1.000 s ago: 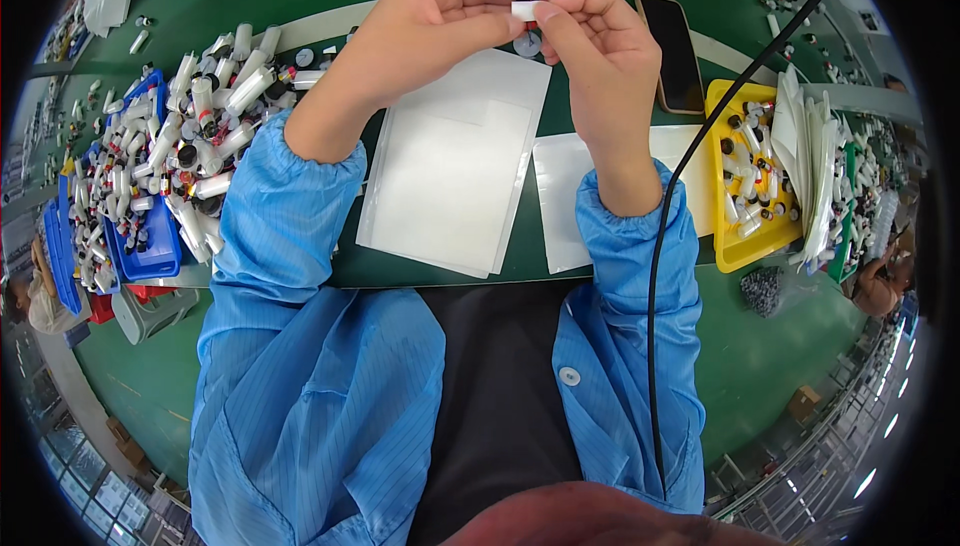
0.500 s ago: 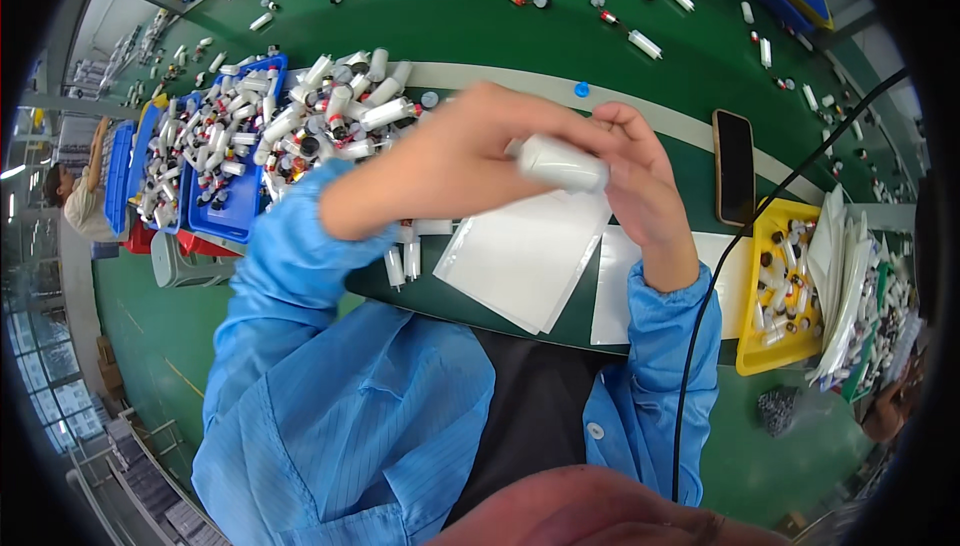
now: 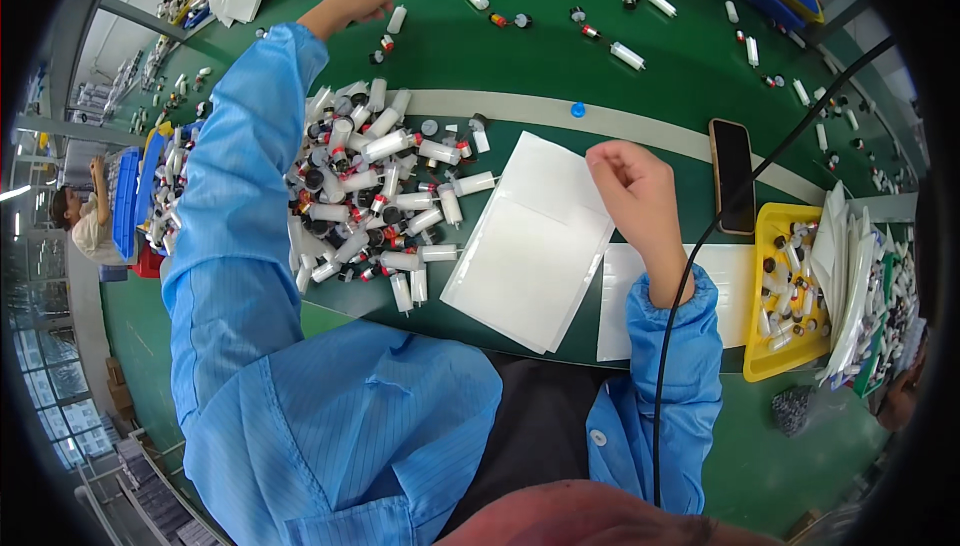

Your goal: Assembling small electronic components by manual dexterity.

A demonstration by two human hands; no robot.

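My left hand reaches out over the far left of the green belt, its fingers loosely bent and slightly apart. Just beside it lies a white bottle, with small dark and red pieces close by. My right hand hovers at the right edge of a stack of white sheets, fingers curled in towards the thumb. Whatever those fingers may hold is hidden. Left of the sheets spreads a heap of white plastic bottles mixed with black and red parts.
A phone and a yellow tray of small parts are on the right. A black cable hangs across my right forearm. Several bottles and caps dot the belt; a blue cap sits at its edge. Another person is at far left.
The white bottle has left my hands. My left hand has swung far out to the left over the belt, where a bottle now lies beside it. My right hand has lowered slightly; belt items shifted left.
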